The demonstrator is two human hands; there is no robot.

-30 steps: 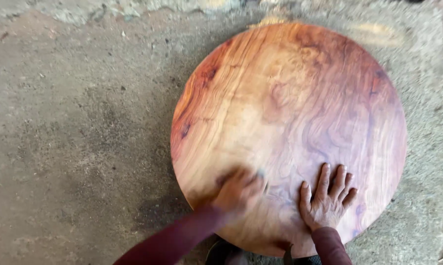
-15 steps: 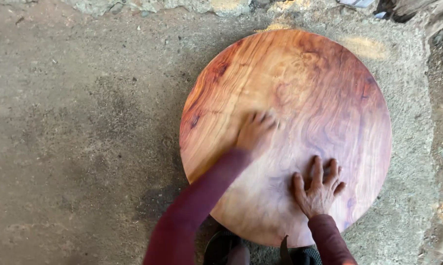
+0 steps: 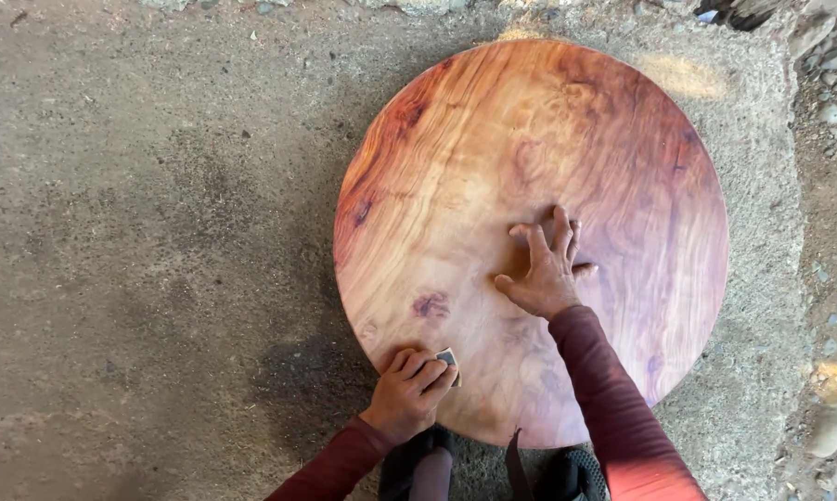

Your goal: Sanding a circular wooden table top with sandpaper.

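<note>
A large round slab of reddish, strongly grained wood (image 3: 493,139) lies flat on a concrete floor. My left hand (image 3: 407,391) is at the slab's near-left edge, its fingers closed on a small grey-tan piece of sandpaper (image 3: 449,357) pressed to the wood. Near the slab's middle, my right hand (image 3: 544,264) lies palm down on the surface with fingers spread and nothing in it. Both arms wear dark red sleeves.
Rough grey concrete (image 3: 140,232) stretches to the left of the slab. Loose stones and gravel (image 3: 831,427) line the right edge of the concrete. My dark shoes (image 3: 567,475) show just below the slab's near edge.
My left hand reached up the slab, then drew back to the near-left edge. My right hand moved from the near edge up toward the slab's middle.
</note>
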